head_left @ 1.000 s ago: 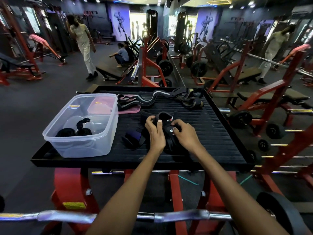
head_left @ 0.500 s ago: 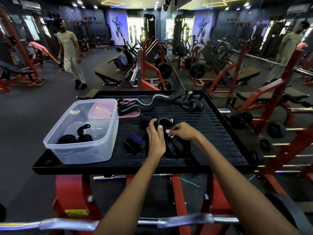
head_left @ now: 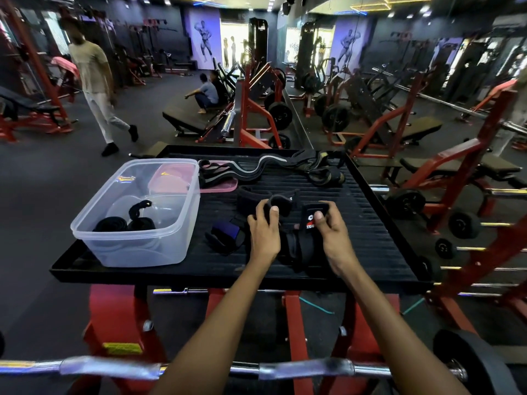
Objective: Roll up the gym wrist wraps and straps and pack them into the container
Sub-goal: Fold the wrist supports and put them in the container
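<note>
On the black ribbed platform (head_left: 370, 240) my left hand (head_left: 263, 235) pinches the curled end of a black wrist wrap (head_left: 281, 205). My right hand (head_left: 330, 238) grips another black wrap (head_left: 309, 220) with a red and white logo; its length drapes down between my hands. A clear plastic container (head_left: 137, 240) stands at the left, with two rolled black straps (head_left: 125, 223) inside. A blue and black wrap (head_left: 226, 233) lies just left of my left hand. Long grey-striped straps (head_left: 242, 171) and black-and-gold straps (head_left: 325, 175) lie at the far edge.
A pink lid (head_left: 219, 186) lies behind the container. A chrome barbell (head_left: 299, 369) crosses below my forearms. Red benches and racks (head_left: 427, 166) stand to the right. One person (head_left: 94, 81) walks at the far left and another (head_left: 206, 95) crouches further back.
My hands have drawn apart: the right hand lifted the logo wrap to the right, the left keeps the curled end. The walking person came nearer.
</note>
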### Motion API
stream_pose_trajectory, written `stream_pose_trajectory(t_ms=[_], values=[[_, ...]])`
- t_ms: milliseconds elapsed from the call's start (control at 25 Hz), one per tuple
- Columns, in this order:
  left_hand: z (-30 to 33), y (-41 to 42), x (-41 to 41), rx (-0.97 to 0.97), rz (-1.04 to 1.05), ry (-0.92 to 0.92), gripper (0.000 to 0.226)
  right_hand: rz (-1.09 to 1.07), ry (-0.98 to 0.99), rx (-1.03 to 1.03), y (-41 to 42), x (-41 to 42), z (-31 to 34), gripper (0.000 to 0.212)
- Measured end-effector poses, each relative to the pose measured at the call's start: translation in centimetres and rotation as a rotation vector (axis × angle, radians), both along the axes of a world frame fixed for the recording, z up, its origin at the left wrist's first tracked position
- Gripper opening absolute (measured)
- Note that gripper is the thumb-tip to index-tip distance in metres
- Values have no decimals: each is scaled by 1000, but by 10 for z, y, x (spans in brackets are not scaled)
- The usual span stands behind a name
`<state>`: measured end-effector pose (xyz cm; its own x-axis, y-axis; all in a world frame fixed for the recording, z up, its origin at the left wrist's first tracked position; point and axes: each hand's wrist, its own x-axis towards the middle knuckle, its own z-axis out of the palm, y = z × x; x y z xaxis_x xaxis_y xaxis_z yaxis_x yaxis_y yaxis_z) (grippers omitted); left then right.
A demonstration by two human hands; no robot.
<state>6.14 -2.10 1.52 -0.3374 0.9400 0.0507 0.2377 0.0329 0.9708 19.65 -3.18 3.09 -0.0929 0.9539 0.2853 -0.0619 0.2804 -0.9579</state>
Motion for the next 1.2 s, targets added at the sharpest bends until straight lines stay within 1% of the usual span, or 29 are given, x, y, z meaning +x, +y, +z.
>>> stream_pose_trajectory(t_ms=[40,120,160,240,280,320,400,440,480,560,600,640,720,800,840,880,920,960,1000,1040,1120,1200], values=[[-1,0,0,-63,12,-34,56,-31,36,-9,1,-1,-3,10],[-6,-2,2,-184,27,-109,71,-57,4,37,2,-2,-2,12],[-9,-3,4,-218,27,-146,72,-46,-10,53,1,-4,1,13],[-11,-4,6,-217,12,-237,60,-27,-27,77,-1,-8,5,17],[-10,-6,6,-203,5,-300,53,-35,-29,90,-4,-10,7,19],[-9,-8,6,-192,4,-393,51,-53,-32,98,-8,-12,7,20],[-9,-8,2,-167,12,-623,64,-102,6,122,-17,-16,6,21],[-9,-7,1,-155,19,-700,69,-121,45,127,-21,-17,5,22],[-8,-8,0,-140,19,-743,66,-135,69,128,-23,-17,4,22],[-2,-11,2,-133,-4,-763,44,-141,53,130,-23,-18,7,20],[1,-12,2,-137,-25,-786,37,-129,30,127,-20,-18,11,18],[1,-11,2,-150,-49,-818,35,-116,7,123,-17,-18,13,17],[-3,-10,-2,-237,-121,-846,45,-67,-31,115,-12,-16,15,15],[-4,-14,-5,-344,-180,-790,44,24,-50,59,-6,-10,10,18],[-6,-13,-5,-350,-180,-770,47,54,-68,24,-4,-7,6,22],[-8,-12,-5,-318,-164,-763,59,57,-90,-2,-3,-4,3,26],[-9,-11,-4,-264,-147,-736,76,37,-97,-16,-4,-1,0,29],[-8,-12,-2,-204,-144,-690,89,8,-79,-21,-5,-1,-1,31],[-6,-14,1,-153,-147,-638,90,-19,-55,-21,-6,-2,0,33],[-5,-14,3,-116,-151,-623,82,-38,-37,-11,-7,-4,2,35],[-1,-15,2,-80,-157,-644,64,-86,-36,36,-11,-10,7,38],[3,-19,1,-71,-176,-662,59,-157,-85,97,-18,-15,12,38]])
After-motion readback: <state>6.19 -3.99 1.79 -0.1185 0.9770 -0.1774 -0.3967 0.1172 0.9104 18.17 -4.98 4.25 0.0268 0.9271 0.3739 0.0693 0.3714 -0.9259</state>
